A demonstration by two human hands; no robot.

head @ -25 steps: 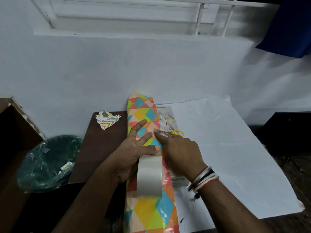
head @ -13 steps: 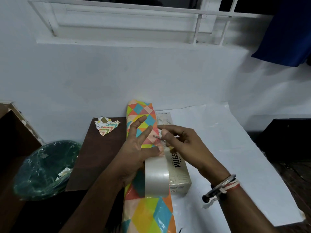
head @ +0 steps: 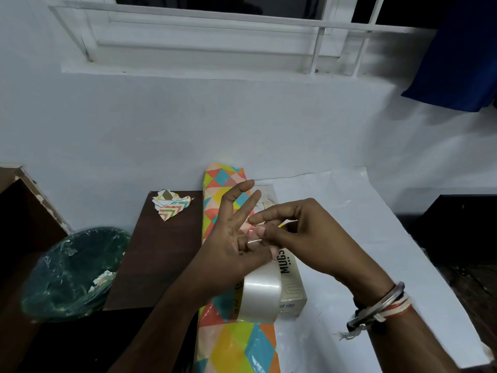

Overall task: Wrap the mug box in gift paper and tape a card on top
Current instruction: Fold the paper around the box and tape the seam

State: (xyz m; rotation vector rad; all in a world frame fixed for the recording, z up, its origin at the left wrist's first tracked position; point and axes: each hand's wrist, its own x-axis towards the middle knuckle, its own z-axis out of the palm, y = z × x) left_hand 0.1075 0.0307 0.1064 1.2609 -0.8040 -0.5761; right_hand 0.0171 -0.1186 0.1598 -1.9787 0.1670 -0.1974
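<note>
- The gift paper lies as a glossy, flattened roll of bright triangles, running from the near edge towards the far wall.
- The tape roll, a wide clear and shiny ring, hangs from the left hand. The thumb and lower fingers curl round it while the index and middle fingers point straight up.
- A second ago both hands were pressed low on the paper; now they are raised above it, and the roll has come up with them.
- That lift uncovers the mug box, a cream cardboard block with dark lettering. It sits bare, just right of the paper roll and on the white sheet, so no wrapping appears to be done yet.
- The right hand pinches the tape end between thumb and forefinger, apparently drawing out a strip. The yellow-handled scissors seen a second ago are not plainly in view now.
- To the left, a green bin with a crinkled plastic liner holds bits of paper.
- Farther back, crumpled patterned scraps rest on the dark brown table.
</note>
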